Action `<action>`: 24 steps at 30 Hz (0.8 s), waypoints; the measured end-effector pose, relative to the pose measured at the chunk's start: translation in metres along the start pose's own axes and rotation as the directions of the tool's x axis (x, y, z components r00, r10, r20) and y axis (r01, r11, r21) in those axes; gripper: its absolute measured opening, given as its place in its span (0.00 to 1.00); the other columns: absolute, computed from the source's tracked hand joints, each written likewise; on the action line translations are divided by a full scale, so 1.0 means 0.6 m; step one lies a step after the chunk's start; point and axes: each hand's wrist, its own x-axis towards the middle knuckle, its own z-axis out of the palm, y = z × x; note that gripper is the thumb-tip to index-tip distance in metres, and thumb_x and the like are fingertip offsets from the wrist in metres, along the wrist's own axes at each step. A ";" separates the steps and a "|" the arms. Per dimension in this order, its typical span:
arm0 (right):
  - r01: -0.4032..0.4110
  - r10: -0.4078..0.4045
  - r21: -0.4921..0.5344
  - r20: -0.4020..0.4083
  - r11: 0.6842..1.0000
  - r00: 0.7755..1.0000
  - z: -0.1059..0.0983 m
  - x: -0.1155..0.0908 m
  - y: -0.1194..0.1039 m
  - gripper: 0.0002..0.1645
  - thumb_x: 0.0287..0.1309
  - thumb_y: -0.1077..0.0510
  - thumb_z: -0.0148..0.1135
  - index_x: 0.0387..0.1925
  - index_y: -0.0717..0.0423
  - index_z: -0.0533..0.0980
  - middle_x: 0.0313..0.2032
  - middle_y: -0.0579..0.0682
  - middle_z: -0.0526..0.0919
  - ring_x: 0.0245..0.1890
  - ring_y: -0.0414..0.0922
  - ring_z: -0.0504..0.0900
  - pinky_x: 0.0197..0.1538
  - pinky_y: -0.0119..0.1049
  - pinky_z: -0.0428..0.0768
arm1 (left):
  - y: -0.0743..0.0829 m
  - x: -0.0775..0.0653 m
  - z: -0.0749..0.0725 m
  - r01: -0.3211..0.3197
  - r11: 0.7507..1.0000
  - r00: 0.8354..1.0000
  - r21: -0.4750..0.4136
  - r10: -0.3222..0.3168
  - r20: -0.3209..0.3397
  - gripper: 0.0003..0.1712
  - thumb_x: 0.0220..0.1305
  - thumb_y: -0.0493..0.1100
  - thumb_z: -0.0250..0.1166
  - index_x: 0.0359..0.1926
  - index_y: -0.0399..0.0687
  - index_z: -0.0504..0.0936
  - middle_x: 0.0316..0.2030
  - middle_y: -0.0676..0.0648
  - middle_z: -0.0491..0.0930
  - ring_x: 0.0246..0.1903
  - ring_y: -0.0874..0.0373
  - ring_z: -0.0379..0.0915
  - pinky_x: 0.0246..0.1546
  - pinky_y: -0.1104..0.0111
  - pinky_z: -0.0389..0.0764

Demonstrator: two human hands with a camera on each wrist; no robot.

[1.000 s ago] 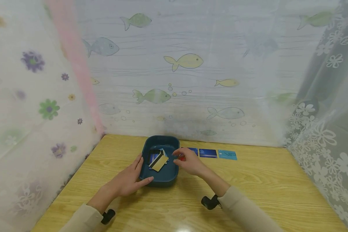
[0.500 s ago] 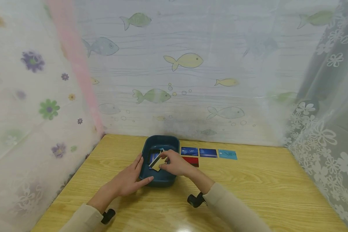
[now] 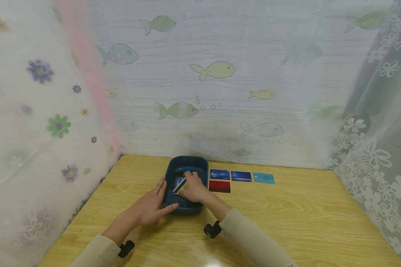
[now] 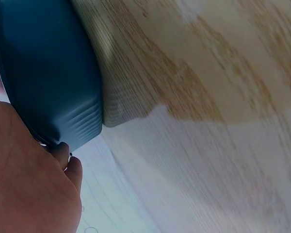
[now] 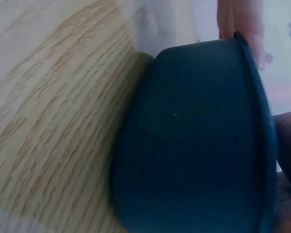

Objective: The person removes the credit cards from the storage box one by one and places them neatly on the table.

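A dark blue plastic tray stands on the wooden table and holds several bank-style cards. At its left near corner my left hand grips the rim, with the fingers along the left side and the thumb over the near edge. My right hand reaches inside and pinches a gold card with a black stripe, mostly hidden under the fingers. Beneath it lie a blue card and a black one. In the right wrist view the tray wall hides the cards.
Right of the tray, a dark blue VIP card, a blue striped card and a light blue card lie in a row. A red card lies below the first. A fish-print curtain hangs behind the table.
My right hand has moved left from the tray's right rim into the tray and taken hold of the gold card. The red card beside the tray has come into full view. My left hand stays put.
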 end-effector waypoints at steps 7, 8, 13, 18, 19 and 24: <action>-0.068 0.067 -0.039 -0.044 0.997 0.997 0.021 0.012 0.003 0.48 0.60 0.56 0.74 0.74 0.69 0.61 0.68 0.70 0.63 0.67 0.68 0.64 0.66 0.62 0.70 | 0.002 0.001 -0.002 0.016 1.000 1.000 0.006 -0.016 0.017 0.61 0.70 0.77 0.48 0.80 0.33 0.45 0.81 0.38 0.36 0.76 0.37 0.51 0.69 0.44 0.65; -0.077 0.075 -0.046 -0.048 0.996 0.996 0.023 0.014 0.003 0.48 0.60 0.56 0.74 0.74 0.70 0.61 0.67 0.70 0.63 0.67 0.68 0.64 0.66 0.62 0.70 | 0.001 0.001 -0.002 0.016 1.000 1.000 0.005 -0.016 0.019 0.61 0.70 0.77 0.47 0.80 0.33 0.44 0.81 0.38 0.35 0.76 0.37 0.51 0.69 0.44 0.65; -0.109 0.104 -0.065 -0.065 0.992 0.992 0.029 0.025 0.006 0.49 0.59 0.56 0.74 0.74 0.70 0.61 0.66 0.70 0.65 0.66 0.67 0.65 0.66 0.62 0.70 | 0.004 0.000 -0.005 0.019 1.000 1.000 -0.007 -0.019 0.019 0.61 0.70 0.77 0.47 0.80 0.33 0.44 0.81 0.38 0.35 0.76 0.37 0.51 0.70 0.45 0.65; -0.123 0.118 -0.053 -0.093 0.991 0.989 0.031 0.034 0.012 0.45 0.54 0.59 0.76 0.70 0.71 0.66 0.61 0.70 0.67 0.61 0.65 0.67 0.64 0.59 0.71 | 0.005 0.001 -0.005 0.016 1.000 1.000 -0.008 -0.016 0.013 0.61 0.70 0.78 0.47 0.80 0.33 0.44 0.81 0.37 0.36 0.76 0.37 0.51 0.70 0.45 0.65; -0.127 0.121 -0.052 -0.100 0.991 0.988 0.032 0.035 0.013 0.44 0.53 0.60 0.76 0.68 0.70 0.68 0.60 0.69 0.67 0.60 0.64 0.67 0.63 0.58 0.71 | 0.005 0.002 -0.004 0.017 1.000 1.000 -0.006 -0.017 0.013 0.61 0.70 0.78 0.46 0.80 0.33 0.44 0.81 0.37 0.36 0.76 0.37 0.51 0.70 0.45 0.65; -0.150 0.142 -0.045 -0.147 0.988 0.979 0.037 0.033 0.010 0.42 0.50 0.62 0.77 0.65 0.71 0.70 0.58 0.67 0.66 0.57 0.61 0.66 0.62 0.57 0.71 | 0.004 0.003 -0.001 0.019 1.000 1.000 -0.011 -0.019 0.017 0.62 0.69 0.78 0.46 0.80 0.33 0.44 0.81 0.38 0.36 0.77 0.38 0.49 0.70 0.45 0.64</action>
